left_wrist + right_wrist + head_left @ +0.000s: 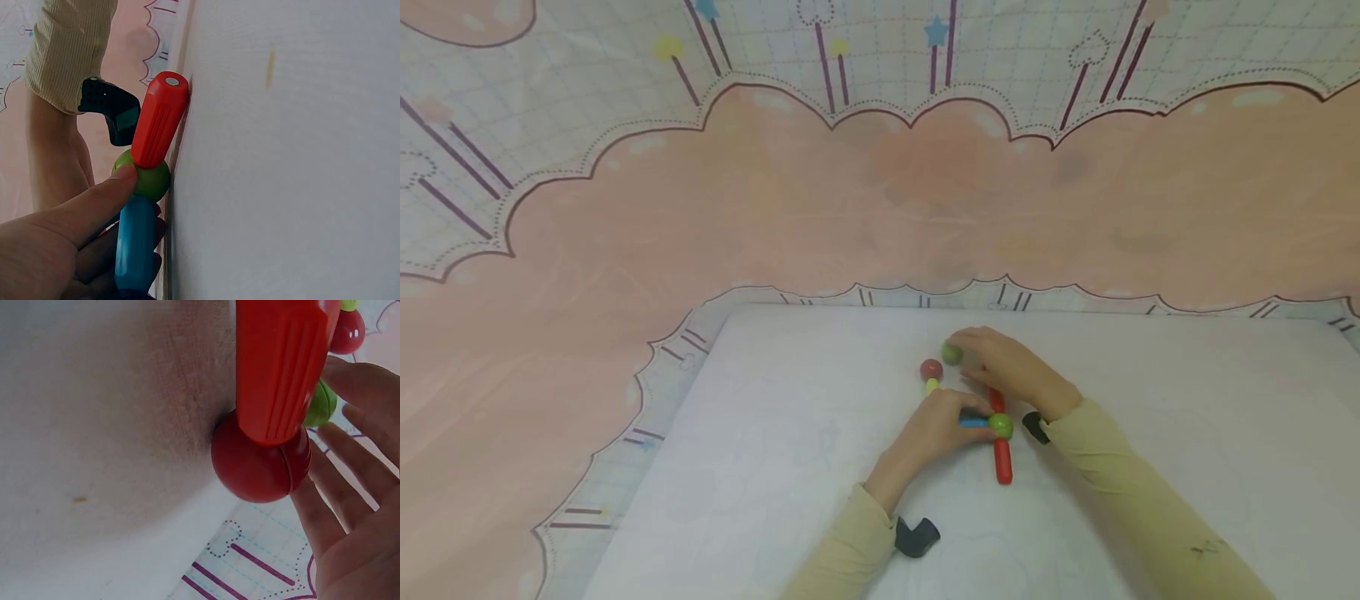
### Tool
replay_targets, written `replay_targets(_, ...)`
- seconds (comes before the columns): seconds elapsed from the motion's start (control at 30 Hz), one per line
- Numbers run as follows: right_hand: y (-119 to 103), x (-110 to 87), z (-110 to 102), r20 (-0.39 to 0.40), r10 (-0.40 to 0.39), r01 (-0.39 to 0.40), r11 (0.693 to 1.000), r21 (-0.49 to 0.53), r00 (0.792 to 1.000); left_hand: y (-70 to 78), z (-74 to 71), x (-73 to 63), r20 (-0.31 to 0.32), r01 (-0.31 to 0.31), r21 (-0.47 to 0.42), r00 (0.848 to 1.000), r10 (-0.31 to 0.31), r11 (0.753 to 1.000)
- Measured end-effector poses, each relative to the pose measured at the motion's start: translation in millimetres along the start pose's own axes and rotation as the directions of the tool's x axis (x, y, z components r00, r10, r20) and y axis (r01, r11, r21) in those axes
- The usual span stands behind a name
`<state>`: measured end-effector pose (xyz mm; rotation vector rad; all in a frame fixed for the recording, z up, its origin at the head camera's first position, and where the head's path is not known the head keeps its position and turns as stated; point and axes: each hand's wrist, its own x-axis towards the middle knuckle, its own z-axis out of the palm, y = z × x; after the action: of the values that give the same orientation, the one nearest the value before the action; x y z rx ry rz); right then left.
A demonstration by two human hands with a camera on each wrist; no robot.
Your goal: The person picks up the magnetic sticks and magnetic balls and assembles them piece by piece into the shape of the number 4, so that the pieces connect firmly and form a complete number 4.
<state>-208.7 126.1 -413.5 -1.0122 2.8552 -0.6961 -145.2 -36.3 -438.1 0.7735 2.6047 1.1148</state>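
Note:
My left hand (928, 429) pinches a green ball (1001, 426) that joins a blue rod (974, 423) and two red rods, one pointing toward me (1003, 462) and one away (997, 401). In the left wrist view, the thumb presses on that green ball (152, 181), fingers behind the blue rod (135, 240). My right hand (1011, 367) holds another green ball (952, 353) at its fingertips, beyond the far red rod. In the right wrist view, a dark red ball (261, 456) meets a red rod's end (281, 375); the right hand partly hides the held green ball (320, 404).
A pinkish-red ball (931, 370) with a yellow-green rod (932, 386) lies just beyond my left hand, which covers part of the rod. Everything stands on a white tabletop (760, 467). Patterned cloth (820, 208) hangs behind the table. Black wrist devices (917, 537) show at both sleeves.

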Motion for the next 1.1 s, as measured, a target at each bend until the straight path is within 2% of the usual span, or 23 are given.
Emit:
replay_targets(0.17, 0.0, 5.2, 1.0, 0.001, -0.039, 0.039, 0.999, 0.005, 0.999, -0.1, 0.1, 0.2, -0.001, -0.002, -0.003, 1.0, 0.002, 1.0)
replay_targets(0.33, 1.8, 8.3, 2.4, -0.002, -0.039, 0.039, 0.999, 0.01, 0.999, -0.8, 0.5, 0.3, -0.006, -0.008, -0.009, 1.0, 0.008, 1.0)
replay_targets(0.63, 1.9, 6.7, 4.8, 0.017, 0.027, -0.028, 0.999, 0.032, 0.999, -0.6, 1.1, 0.6, -0.007, 0.006, -0.004, 1.0, -0.006, 1.0)
replay_targets(1.1, 1.1, -2.9, 5.8, -0.025, 0.064, -0.061, 0.994, 0.087, 0.998, 3.2, 0.6, -1.1, -0.014, 0.027, 0.002, 1.0, -0.027, 1.0)
